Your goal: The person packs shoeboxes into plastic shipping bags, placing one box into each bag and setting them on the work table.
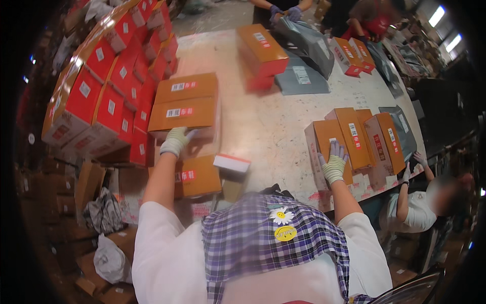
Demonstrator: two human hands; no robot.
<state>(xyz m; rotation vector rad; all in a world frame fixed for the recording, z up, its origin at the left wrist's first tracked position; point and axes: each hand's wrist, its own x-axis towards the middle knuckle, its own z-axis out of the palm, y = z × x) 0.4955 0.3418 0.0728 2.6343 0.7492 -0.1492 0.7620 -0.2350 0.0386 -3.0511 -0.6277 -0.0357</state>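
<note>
In the head view my left hand [177, 142], in a striped glove, touches the front edge of a shoebox [200, 116] with an orange-brown lid, its fingers apart. Another matching box [200, 86] lies just behind it, and one [200, 185] is nearer me. A small white-and-red box [232, 164] lies between my arms. My right hand [334, 162] rests with spread fingers on the lid of a shoebox [324, 131] at the right, beside more such boxes [354, 142].
Red boxes [116, 71] are piled left on the pale table [258, 131]. Grey mailers [298, 81] and more boxes [255, 40] lie at the back. Co-workers stand behind [369, 20] and at the right [410, 207]. Cartons and sacks [109, 258] fill the lower left.
</note>
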